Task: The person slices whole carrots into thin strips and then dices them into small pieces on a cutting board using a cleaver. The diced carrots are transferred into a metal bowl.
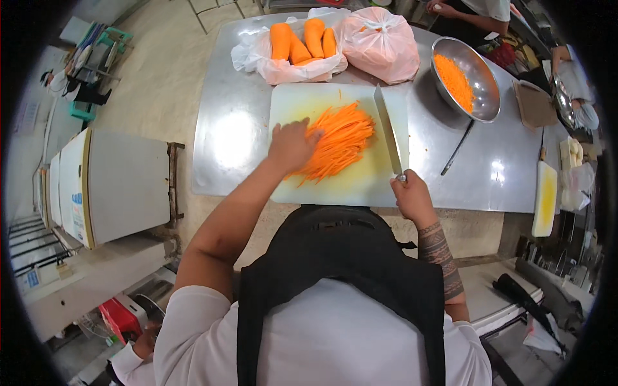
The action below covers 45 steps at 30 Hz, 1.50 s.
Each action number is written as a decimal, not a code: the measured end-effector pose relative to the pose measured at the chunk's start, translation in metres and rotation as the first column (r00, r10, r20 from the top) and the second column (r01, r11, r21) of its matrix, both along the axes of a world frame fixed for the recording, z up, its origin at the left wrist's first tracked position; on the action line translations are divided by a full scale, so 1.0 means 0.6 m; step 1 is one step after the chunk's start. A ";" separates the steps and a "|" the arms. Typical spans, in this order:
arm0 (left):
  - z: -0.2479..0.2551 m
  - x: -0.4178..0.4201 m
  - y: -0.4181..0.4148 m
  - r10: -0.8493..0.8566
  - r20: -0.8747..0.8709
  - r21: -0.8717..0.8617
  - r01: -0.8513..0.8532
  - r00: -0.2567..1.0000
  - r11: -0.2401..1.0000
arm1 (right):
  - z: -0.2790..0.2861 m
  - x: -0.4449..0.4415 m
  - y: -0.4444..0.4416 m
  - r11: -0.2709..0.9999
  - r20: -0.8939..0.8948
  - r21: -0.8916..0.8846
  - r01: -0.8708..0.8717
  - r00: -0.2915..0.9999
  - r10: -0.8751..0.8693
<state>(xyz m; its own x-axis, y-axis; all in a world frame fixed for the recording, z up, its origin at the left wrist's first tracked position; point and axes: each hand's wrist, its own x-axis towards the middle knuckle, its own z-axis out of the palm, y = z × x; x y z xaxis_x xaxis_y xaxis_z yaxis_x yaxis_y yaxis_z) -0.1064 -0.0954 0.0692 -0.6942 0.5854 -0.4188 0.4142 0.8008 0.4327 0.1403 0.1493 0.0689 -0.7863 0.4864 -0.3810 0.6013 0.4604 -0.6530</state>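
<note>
A heap of carrot strips lies on a white plastic cutting board stained yellow. My left hand rests at the heap's left side, fingers spread and touching the strips. In my right hand is the handle of a large kitchen knife. Its blade points away from me along the right part of the board, apart from the heap. Beyond the board's far edge, whole peeled carrots sit in an opened plastic bag.
A knotted plastic bag stands beside the opened one. At right, a tilted steel bowl holds finely cut carrot, near a dark rod on the steel table. Another cutting board lies far right. Other people work nearby.
</note>
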 end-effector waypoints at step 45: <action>-0.094 0.147 0.126 -0.035 -0.536 0.032 0.062 0.844 0.998 | 0.030 0.043 0.057 0.975 -0.133 -0.046 -0.217 0.969 0.210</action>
